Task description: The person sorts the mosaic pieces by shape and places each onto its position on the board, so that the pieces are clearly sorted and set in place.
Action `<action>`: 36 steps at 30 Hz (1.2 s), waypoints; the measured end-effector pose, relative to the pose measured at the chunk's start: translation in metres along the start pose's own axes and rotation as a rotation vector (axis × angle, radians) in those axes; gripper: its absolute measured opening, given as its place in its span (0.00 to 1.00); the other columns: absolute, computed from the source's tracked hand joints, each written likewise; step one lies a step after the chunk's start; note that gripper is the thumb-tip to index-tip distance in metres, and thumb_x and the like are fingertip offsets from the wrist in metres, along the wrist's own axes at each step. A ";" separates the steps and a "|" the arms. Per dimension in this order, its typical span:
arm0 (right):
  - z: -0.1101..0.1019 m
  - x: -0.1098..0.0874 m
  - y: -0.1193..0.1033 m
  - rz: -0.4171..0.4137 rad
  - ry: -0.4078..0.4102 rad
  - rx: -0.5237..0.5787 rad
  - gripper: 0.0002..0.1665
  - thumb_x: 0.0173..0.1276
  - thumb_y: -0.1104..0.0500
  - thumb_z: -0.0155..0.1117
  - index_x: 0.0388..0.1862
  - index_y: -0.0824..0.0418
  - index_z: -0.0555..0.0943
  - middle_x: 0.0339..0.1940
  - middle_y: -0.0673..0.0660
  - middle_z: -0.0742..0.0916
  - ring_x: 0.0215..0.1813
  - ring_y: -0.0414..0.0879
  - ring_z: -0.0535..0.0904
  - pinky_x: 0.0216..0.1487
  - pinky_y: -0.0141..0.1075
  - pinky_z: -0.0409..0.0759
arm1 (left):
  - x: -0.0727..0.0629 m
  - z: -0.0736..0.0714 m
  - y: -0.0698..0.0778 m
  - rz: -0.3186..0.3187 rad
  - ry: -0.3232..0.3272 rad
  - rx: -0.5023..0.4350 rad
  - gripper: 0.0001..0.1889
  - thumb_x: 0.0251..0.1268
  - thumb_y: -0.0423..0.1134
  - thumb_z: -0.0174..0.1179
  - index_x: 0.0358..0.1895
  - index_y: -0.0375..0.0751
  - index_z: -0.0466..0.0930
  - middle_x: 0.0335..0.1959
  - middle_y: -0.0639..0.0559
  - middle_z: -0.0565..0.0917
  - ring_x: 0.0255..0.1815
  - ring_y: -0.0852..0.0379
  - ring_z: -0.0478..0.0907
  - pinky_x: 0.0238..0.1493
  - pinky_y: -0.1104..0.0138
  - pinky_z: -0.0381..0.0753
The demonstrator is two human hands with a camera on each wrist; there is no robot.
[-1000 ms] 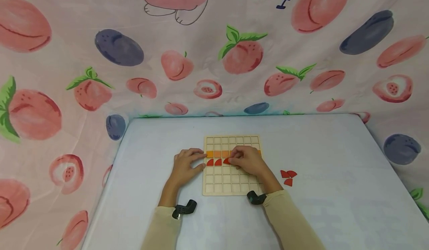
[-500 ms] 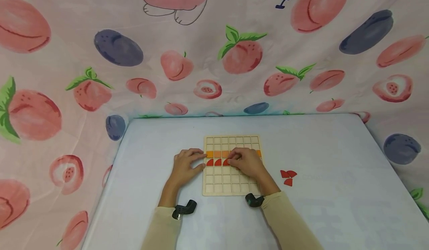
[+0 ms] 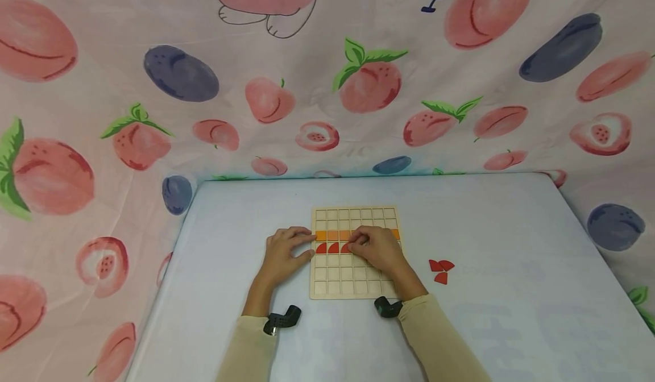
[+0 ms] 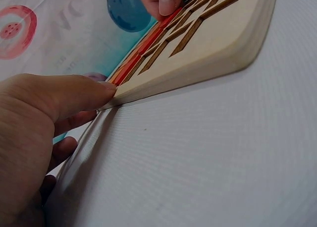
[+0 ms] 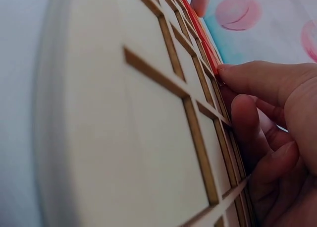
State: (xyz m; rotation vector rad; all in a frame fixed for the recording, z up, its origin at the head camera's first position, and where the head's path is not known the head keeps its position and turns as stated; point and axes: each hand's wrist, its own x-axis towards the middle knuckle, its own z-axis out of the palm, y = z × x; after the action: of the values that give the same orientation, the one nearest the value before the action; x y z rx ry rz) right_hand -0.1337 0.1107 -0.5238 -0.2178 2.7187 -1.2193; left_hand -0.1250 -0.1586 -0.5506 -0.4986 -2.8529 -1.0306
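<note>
- Left hand (image 3: 282,255): thumb and fingers spread apart, touching the left edge of the wooden grid board (image 3: 332,287), not wrapped round it.
- Two red pieces (image 3: 333,248) sit in one row of the board, near its left edge.
- Third red piece (image 3: 345,248) is on that same board row; right hand (image 3: 377,248) has thumb and fingertips together, looks like they're pinching it.
- Three loose red pieces (image 3: 440,279) lie right of the board. Probably light, stiff, kinda slippery, not fragile; I'd grab the edges.
</note>
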 end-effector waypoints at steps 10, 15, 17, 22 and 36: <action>-0.003 -0.002 0.001 0.011 -0.016 0.049 0.04 0.63 0.57 0.73 0.36 0.51 0.87 0.26 0.44 0.87 0.31 0.39 0.79 0.37 0.35 0.77 | 0.000 -0.001 0.001 -0.003 0.002 0.010 0.19 0.61 0.45 0.71 0.56 0.54 0.88 0.59 0.56 0.84 0.61 0.51 0.74 0.60 0.49 0.63; -0.008 -0.005 0.003 0.025 -0.059 0.094 0.05 0.63 0.56 0.74 0.38 0.52 0.87 0.29 0.46 0.87 0.32 0.41 0.80 0.38 0.36 0.78 | 0.000 0.000 0.001 -0.009 -0.003 0.005 0.18 0.62 0.45 0.70 0.57 0.54 0.88 0.60 0.56 0.83 0.61 0.51 0.74 0.60 0.49 0.63; -0.014 -0.007 0.004 0.023 -0.073 0.116 0.07 0.64 0.56 0.74 0.40 0.52 0.87 0.31 0.46 0.87 0.34 0.42 0.81 0.40 0.37 0.79 | 0.000 0.000 0.000 -0.009 -0.005 0.004 0.18 0.62 0.45 0.70 0.57 0.54 0.88 0.60 0.56 0.83 0.61 0.51 0.74 0.61 0.49 0.63; -0.035 -0.015 0.011 0.006 -0.078 0.135 0.08 0.65 0.55 0.74 0.42 0.52 0.88 0.34 0.48 0.88 0.36 0.44 0.82 0.43 0.40 0.79 | -0.001 0.000 0.000 -0.001 0.004 -0.001 0.18 0.61 0.45 0.70 0.56 0.54 0.88 0.59 0.56 0.84 0.60 0.51 0.74 0.61 0.48 0.63; -0.105 -0.035 0.052 0.085 -0.103 0.003 0.09 0.66 0.52 0.73 0.43 0.52 0.88 0.36 0.49 0.89 0.42 0.47 0.81 0.46 0.40 0.79 | 0.000 0.002 0.000 0.002 0.008 0.024 0.18 0.62 0.45 0.70 0.56 0.54 0.88 0.59 0.56 0.84 0.61 0.51 0.74 0.61 0.48 0.64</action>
State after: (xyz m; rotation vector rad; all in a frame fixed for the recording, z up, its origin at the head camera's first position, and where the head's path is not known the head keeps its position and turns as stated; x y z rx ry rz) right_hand -0.1241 0.2286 -0.4908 -0.1578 2.6099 -1.1564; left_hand -0.1246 -0.1577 -0.5519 -0.4948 -2.8537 -0.9946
